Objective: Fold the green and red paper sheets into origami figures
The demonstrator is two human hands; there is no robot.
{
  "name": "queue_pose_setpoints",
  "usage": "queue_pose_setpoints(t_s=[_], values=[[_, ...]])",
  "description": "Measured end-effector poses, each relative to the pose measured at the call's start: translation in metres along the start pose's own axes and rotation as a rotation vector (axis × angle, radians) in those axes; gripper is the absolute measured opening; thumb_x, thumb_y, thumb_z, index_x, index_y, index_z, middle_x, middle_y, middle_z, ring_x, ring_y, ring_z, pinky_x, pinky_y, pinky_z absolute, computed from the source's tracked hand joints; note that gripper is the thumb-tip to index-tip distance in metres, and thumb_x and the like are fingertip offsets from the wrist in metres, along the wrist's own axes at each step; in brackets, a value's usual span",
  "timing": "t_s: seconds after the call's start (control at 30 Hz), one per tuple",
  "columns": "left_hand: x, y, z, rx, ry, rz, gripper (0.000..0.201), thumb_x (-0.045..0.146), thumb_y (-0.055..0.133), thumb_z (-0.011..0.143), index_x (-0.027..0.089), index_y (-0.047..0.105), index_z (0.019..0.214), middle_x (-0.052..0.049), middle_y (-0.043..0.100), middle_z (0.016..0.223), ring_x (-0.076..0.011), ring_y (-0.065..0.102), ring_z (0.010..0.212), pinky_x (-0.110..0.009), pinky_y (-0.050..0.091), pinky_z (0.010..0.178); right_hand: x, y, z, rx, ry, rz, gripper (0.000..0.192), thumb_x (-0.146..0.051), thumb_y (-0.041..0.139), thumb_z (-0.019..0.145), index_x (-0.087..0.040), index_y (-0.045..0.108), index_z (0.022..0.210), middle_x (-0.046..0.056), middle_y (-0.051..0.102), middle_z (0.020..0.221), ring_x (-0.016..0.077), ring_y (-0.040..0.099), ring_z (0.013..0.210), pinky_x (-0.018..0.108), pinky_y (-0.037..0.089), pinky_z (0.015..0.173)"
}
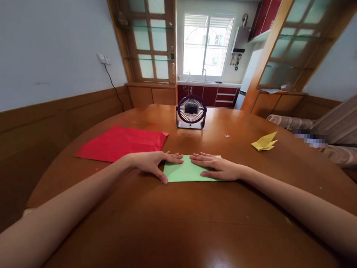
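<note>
A light green sheet of paper (184, 174), a wide rectangle, lies flat on the brown wooden table (175, 220) in front of me. My left hand (154, 162) rests at its left end, fingers stretched over the upper left part and thumb by the lower left corner. On the right part of the sheet lies my right hand (220, 167), palm down with its fingers pointing left. Both hands are open and press on the paper without gripping it. The sheet's right end is partly covered by the right hand.
Left of the hands lies a large red sheet of paper (119, 143) with crease lines. A small dark fan (191, 111) stands at the table's far side. To the right sits a folded yellow paper shape (264, 143). A small white scrap (227, 135) lies beyond my right hand.
</note>
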State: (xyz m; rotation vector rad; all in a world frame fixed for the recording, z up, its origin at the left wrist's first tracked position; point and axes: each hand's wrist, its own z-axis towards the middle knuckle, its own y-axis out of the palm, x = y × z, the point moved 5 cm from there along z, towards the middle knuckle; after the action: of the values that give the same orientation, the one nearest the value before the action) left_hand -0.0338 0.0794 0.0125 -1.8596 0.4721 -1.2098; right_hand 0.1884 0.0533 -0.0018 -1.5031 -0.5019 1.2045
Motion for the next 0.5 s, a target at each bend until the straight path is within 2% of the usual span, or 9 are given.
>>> queue_pose_setpoints(t_s=[0.27, 0.5], values=[[-0.0008, -0.0002, 0.0004, -0.030, -0.002, -0.007, 0.088, 0.050, 0.077, 0.073, 0.036, 0.032, 0.147, -0.003, 0.020, 0.158, -0.0271, 0.012, 0.147, -0.050, 0.003, 0.119, 0.0012, 0.0003, -0.0006, -0.004, 0.007, -0.028, 0.061, -0.046, 0.044, 0.098, -0.024, 0.023, 0.152, 0.006, 0.023, 0.158, 0.0210, 0.015, 0.148, 0.047, 0.013, 0.122], [-0.0094, -0.0030, -0.0019, -0.044, -0.070, 0.013, 0.098, 0.052, 0.081, 0.065, 0.040, 0.030, 0.147, -0.002, 0.017, 0.159, -0.0333, 0.005, 0.147, -0.055, 0.008, 0.117, 0.0005, 0.0001, -0.0001, 0.007, -0.014, -0.005, 0.060, -0.044, 0.045, 0.098, -0.025, 0.023, 0.151, 0.005, 0.026, 0.157, 0.0212, 0.017, 0.147, 0.047, 0.012, 0.123]])
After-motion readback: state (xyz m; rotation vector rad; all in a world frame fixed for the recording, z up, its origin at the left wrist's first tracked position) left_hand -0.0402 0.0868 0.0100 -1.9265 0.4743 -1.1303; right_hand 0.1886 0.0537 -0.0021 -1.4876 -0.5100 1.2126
